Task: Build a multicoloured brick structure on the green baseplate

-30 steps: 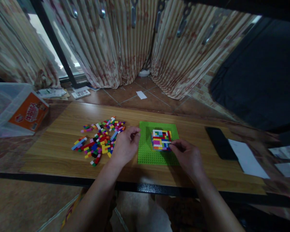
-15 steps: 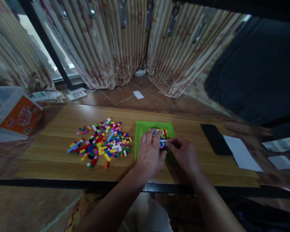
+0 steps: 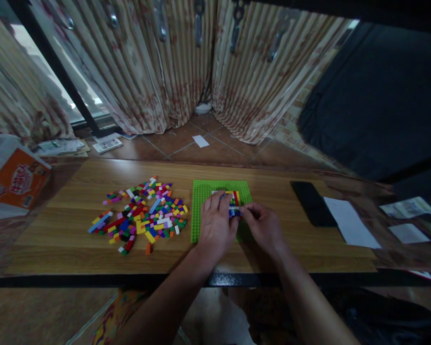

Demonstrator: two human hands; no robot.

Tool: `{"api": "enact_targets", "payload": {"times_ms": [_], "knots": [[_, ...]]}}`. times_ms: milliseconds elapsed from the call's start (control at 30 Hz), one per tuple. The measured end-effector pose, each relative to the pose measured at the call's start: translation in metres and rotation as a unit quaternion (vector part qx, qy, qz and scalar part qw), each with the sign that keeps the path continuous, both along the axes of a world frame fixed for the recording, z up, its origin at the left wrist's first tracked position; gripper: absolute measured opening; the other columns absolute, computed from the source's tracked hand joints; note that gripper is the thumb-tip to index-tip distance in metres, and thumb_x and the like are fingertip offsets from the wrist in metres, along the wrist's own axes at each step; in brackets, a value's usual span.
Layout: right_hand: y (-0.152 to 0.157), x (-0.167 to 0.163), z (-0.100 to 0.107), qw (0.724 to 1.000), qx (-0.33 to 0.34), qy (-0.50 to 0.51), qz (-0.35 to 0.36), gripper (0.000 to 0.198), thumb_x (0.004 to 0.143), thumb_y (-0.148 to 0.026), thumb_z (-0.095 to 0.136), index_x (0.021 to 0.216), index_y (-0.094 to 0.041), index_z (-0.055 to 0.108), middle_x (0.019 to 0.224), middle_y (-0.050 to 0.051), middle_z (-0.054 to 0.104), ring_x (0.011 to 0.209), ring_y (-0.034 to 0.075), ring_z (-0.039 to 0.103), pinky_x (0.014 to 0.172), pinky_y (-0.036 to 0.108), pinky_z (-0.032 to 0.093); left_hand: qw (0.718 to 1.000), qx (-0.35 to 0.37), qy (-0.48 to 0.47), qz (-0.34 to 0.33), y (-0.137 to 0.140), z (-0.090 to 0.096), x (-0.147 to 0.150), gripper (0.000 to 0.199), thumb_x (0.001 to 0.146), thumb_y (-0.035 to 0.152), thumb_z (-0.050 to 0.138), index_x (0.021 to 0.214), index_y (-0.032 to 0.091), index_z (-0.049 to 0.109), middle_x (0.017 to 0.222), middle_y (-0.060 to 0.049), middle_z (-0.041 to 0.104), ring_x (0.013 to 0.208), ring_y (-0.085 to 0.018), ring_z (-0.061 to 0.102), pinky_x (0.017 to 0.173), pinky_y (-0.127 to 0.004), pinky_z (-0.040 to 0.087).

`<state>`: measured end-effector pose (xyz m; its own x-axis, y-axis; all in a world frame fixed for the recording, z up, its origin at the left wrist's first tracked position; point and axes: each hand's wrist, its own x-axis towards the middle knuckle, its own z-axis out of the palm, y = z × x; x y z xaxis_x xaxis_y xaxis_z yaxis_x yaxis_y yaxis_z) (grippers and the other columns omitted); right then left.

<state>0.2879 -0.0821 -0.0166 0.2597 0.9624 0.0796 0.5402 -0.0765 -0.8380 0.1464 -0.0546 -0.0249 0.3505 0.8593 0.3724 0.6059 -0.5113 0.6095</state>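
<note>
A small brick build [image 3: 236, 195] of red, yellow, white and blue pieces sits on the green baseplate [image 3: 197, 211]. My left hand [image 3: 215, 220] is curved over its left side, fingers along the far part and thumb on the near side, covering much of it. From the right, my right hand [image 3: 264, 224] pinches the end of a thin white brick [image 3: 233, 208] at the build's near right part. Whether that brick is pressed down fully I cannot tell. To the left of the baseplate lies a loose pile of coloured bricks [image 3: 140, 226].
A black phone-like slab [image 3: 313, 203] and a white paper sheet [image 3: 350, 221] lie to the right on the wooden table [image 3: 75, 249]. At the far left stands a clear plastic tub [image 3: 17, 179] with an orange label. Striped curtains [image 3: 140, 72] hang behind.
The view has shifted slightly, so most things sit further left. Both hands stay at the build, and the right fingers keep their pinch on the white brick.
</note>
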Motion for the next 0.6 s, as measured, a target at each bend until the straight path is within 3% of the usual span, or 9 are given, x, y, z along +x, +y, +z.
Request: {"api": "enact_targets", "payload": {"times_ms": [600], "knots": [[-0.0041, 0.0036, 0.0004, 0.999, -0.040, 0.006, 0.006, 0.024, 0.081, -0.037, 0.058, 0.078, -0.020, 0.073, 0.078, 0.004, 0.073, 0.073, 0.020, 0.065, 0.072, 0.032, 0.046, 1.000, -0.004, -0.002, -0.008, 0.0001, 0.0021, 0.0001, 0.049, 0.080, 0.017, 0.059, 0.127, 0.015, 0.046, 0.133, -0.013, 0.049, 0.122, -0.028, 0.045, 0.106, -0.049, 0.038]]}}
